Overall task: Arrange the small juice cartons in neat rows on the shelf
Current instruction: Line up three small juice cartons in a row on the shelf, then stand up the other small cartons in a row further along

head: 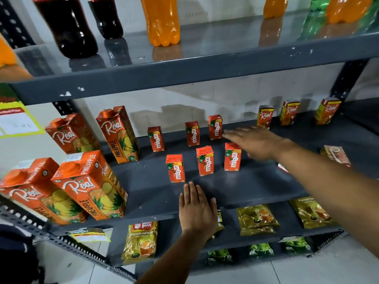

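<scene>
Six small orange "maaza" cartons stand upright in two rows of three at mid-frame on the grey shelf, beside tall "Real PINEAPPLE" cartons at left. The left hand lies flat on the shelf edge, grip apart and empty; the right hand, fingers spread, hovers blurred by the rightmost maaza cartons.

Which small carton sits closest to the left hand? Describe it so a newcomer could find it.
Start at the middle shelf, just right of the tall Real pineapple cartons. Six small Maaza cartons stand in two rows of three. It is the front row's leftmost carton, just beyond the fingertips of the left hand.
</scene>
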